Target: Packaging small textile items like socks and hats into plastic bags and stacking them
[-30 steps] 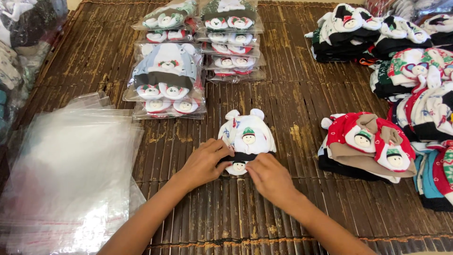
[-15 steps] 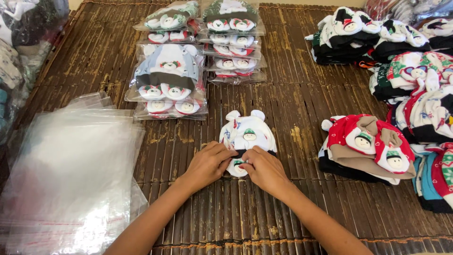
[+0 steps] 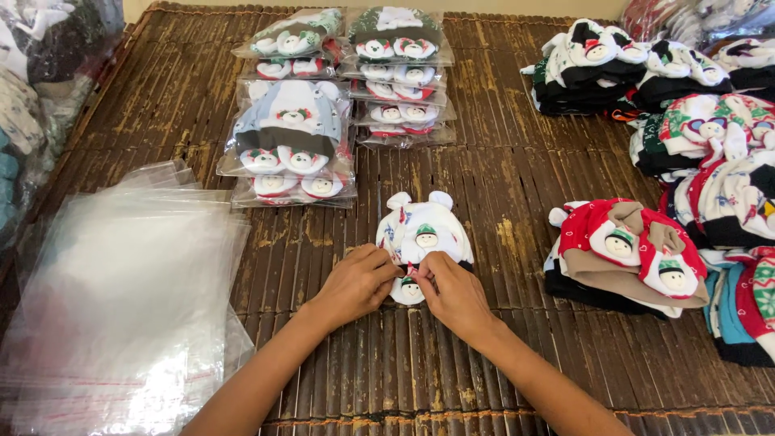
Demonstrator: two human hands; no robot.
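Observation:
A small white knit baby hat (image 3: 424, 230) with two round ears and a snowman patch lies flat on the dark slatted mat (image 3: 500, 355). Below it sits a matching white bootie piece (image 3: 408, 291). My left hand (image 3: 355, 284) and my right hand (image 3: 452, 292) meet at the hat's lower edge, with the fingertips of both pinching the bootie piece and the hat's dark brim together. My forearms come in from the bottom of the view.
A stack of clear plastic bags (image 3: 121, 299) lies at the left. Bagged hat sets (image 3: 295, 145) are piled behind, with a second pile of bagged sets (image 3: 400, 73) beside them. Loose red hats (image 3: 626, 250) and more unbagged hat stacks (image 3: 710, 129) fill the right side.
Both hands stay at the hat's lower edge; the fingers have shifted slightly, closing in around the small bootie piece. The hat has hardly moved.

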